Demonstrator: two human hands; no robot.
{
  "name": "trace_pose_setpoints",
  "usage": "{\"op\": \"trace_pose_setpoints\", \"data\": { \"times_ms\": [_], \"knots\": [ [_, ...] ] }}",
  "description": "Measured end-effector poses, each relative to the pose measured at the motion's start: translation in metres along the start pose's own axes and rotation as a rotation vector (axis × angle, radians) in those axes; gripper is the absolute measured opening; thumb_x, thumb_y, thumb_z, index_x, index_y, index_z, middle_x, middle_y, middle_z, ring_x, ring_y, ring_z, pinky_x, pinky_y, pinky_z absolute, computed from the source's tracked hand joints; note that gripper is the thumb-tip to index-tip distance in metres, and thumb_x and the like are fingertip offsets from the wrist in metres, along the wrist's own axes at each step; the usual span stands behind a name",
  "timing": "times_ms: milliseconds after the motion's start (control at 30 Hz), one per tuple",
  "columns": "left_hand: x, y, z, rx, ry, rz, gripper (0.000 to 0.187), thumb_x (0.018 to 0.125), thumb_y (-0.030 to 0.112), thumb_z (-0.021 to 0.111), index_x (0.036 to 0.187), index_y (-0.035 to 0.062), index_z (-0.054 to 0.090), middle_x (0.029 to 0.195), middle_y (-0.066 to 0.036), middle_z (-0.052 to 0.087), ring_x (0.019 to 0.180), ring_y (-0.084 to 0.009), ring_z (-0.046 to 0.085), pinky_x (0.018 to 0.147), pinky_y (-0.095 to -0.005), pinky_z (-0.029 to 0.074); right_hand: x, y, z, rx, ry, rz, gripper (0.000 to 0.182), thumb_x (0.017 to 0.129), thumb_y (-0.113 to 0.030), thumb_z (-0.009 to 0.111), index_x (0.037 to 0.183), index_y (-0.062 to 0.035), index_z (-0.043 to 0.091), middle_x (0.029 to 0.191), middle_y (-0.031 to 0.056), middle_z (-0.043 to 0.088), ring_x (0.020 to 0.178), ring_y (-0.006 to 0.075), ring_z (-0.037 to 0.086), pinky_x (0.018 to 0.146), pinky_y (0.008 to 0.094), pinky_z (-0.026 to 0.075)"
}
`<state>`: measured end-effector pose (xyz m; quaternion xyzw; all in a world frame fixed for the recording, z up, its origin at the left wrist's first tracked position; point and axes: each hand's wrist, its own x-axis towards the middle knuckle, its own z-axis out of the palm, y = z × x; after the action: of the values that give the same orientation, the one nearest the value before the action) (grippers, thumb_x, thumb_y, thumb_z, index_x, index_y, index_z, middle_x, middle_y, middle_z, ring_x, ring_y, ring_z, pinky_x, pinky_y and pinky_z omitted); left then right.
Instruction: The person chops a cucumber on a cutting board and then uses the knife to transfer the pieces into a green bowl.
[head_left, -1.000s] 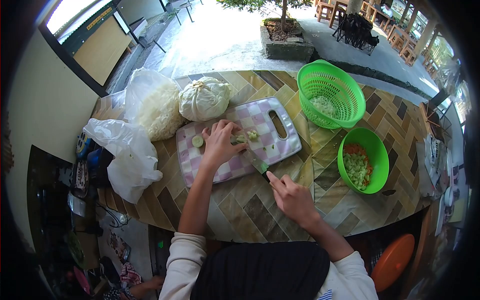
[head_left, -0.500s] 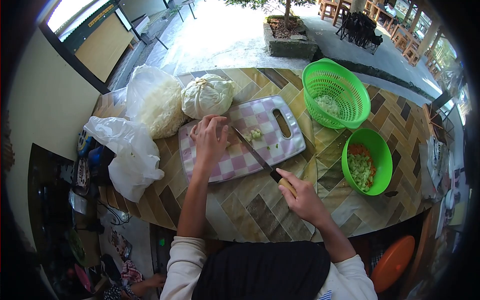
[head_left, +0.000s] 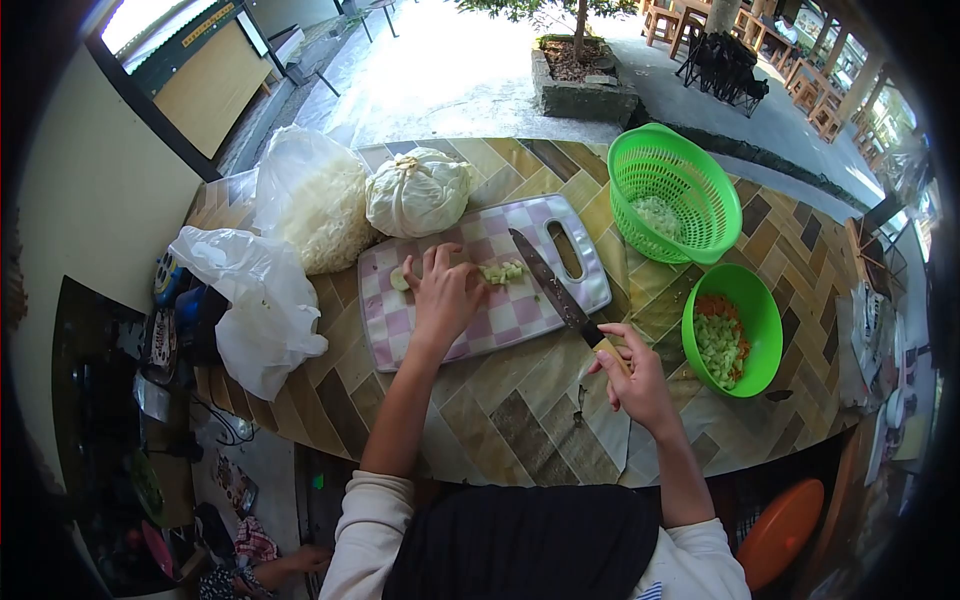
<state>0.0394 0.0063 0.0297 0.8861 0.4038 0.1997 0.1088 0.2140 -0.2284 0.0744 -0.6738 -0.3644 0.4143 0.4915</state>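
Observation:
On the pink-and-white checkered cutting board (head_left: 390,335) lies a small pile of diced pale green vegetable (head_left: 508,271). My left hand (head_left: 446,298) is over the board with its fingers apart and bent, thumb side right at the diced pile. Left of its fingertips sits a rounded pale green piece (head_left: 400,279). My right hand (head_left: 640,382) grips the wooden handle of a knife (head_left: 552,284), whose blade points up and left across the board's right part, near the handle slot.
A cabbage (head_left: 417,192) and a plastic bag of shredded pale food (head_left: 325,215) stand behind the board; a white plastic bag (head_left: 262,320) lies left. Right are a green colander (head_left: 690,180) and green bowl (head_left: 765,330) with diced vegetables. Another person's hand (head_left: 310,558) shows lower left.
The knife has swung right, away from the left hand, and my right hand has moved right with it. My left hand has shifted right and down, beside the diced pile, uncovering the rounded piece.

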Motion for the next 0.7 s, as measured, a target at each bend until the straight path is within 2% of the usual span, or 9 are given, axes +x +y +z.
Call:
{"op": "trace_pose_setpoints", "data": {
  "times_ms": [233, 533, 700],
  "knots": [
    [-0.003, 0.002, 0.011, -0.038, 0.055, 0.001, 0.016, 0.077, 0.020, 0.076, 0.092, 0.0127, 0.076, 0.124, -0.004, 0.056, 0.128, -0.0226, 0.045, 0.113, -0.0560, 0.014, -0.001, 0.015, 0.004, 0.091, -0.034, 0.063, 0.031, 0.099, -0.011, 0.054, 0.129, -0.0038, 0.049, 0.077, 0.0059, 0.065, 0.044, 0.0054, 0.050, 0.037, 0.0230, 0.039],
    [-0.008, 0.004, 0.012, -0.085, 0.081, 0.000, 0.016, 0.079, 0.022, 0.076, 0.092, 0.0128, 0.076, 0.120, -0.001, 0.058, 0.125, -0.0218, 0.048, 0.112, -0.0553, 0.017, 0.007, 0.036, 0.011, 0.291, -0.164, 0.132, 0.034, 0.101, -0.016, 0.054, 0.132, -0.0037, 0.045, 0.081, 0.0119, 0.066, 0.044, 0.0058, 0.051, 0.036, 0.0225, 0.040],
    [-0.007, 0.005, 0.010, -0.106, 0.108, -0.003, 0.017, 0.080, 0.023, 0.076, 0.094, 0.0132, 0.076, 0.119, -0.001, 0.059, 0.124, -0.0212, 0.049, 0.112, -0.0554, 0.018, 0.009, 0.043, 0.006, 0.503, -0.204, 0.205, 0.034, 0.102, -0.019, 0.052, 0.132, -0.0051, 0.043, 0.083, 0.0158, 0.067, 0.043, 0.0081, 0.051, 0.034, 0.0232, 0.040]
  ]
}}
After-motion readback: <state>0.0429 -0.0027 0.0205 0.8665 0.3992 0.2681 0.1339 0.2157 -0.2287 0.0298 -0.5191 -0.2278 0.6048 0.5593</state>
